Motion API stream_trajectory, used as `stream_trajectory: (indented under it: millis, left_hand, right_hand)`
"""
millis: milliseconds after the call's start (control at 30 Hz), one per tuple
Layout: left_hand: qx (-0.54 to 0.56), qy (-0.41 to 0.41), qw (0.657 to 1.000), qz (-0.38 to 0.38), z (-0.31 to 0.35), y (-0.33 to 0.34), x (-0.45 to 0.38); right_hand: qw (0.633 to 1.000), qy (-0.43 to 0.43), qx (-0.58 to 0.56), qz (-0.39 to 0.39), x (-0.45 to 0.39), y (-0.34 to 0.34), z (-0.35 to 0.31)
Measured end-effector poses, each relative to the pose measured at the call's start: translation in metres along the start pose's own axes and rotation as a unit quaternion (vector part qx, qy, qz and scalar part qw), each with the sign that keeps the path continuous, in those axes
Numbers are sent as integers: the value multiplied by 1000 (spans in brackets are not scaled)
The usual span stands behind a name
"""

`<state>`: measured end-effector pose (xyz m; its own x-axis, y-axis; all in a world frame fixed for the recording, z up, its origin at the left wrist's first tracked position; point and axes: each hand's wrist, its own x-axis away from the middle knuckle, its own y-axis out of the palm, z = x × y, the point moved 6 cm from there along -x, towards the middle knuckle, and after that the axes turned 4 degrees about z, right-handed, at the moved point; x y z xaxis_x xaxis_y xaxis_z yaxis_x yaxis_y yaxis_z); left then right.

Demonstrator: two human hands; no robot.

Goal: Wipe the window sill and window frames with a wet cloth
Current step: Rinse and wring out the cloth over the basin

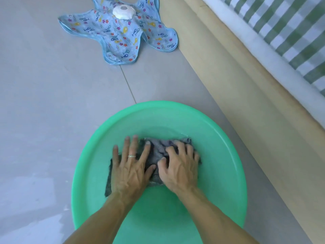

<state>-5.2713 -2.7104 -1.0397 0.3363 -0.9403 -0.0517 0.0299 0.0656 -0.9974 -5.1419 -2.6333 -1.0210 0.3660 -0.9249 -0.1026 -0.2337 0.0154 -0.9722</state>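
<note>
**Soaking the cloth in the basin before wiping**

Step in hand, as judged from the scene: wetting the grey cloth (158, 152) in the green plastic basin (98, 155) ahead of wiping the sill and frames. No window sill can be identified in this view.

Procedure

1. Press the cloth under the shallow water until every fold is soaked. A dry core will streak the frames.
2. Gather the cloth toward the centre of the basin, clear of the wall, so water stays inside.
3. Lift and wring over the basin. The cloth should be damp, not dripping, or water will run onto the grey floor tiles (44, 103).

Hand pose, left to right

- Left hand (130, 166): palm down, fingers straight and spread, a ring on one finger. It lies flat on the left part of the cloth and presses it to the basin bottom; it does not grasp. A dark corner of cloth extends outward past its little-finger side.
- Right hand (181, 166): palm down, fingers curled into the bunched right part of the cloth, gripping it. Its thumb tip lies close to the left thumb.

Both forearms enter from the near edge and converge over the basin.

Surroundings

Beyond the fingertips, well apart, a blue fish-print fabric item (121, 32) with a white plastic hub (124, 12) lies on the floor. To the right of the grip runs a beige wooden rail (237, 85), with green-and-white checked fabric (290, 32) beyond it.
</note>
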Motion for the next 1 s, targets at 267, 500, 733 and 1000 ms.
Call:
stream_trajectory:
  millis: [267, 500, 733, 1000]
  left_hand:
    - [168, -202, 964, -42, 7, -3, 9]
    - [558, -341, 748, -112, 18, -18, -13]
    - [186, -207, 956, -91, -2, -21, 4]
    - [445, -211, 869, -54, 9, -7, -5]
  right_hand:
    - [982, 147, -104, -62, 1, 9, -22]
    - [905, 241, -349, -38, -17, -13, -38]
    - [994, 90, -14, 58, -9, 1, 0]
    - [854, 347, -384, -54, -1, 9, -35]
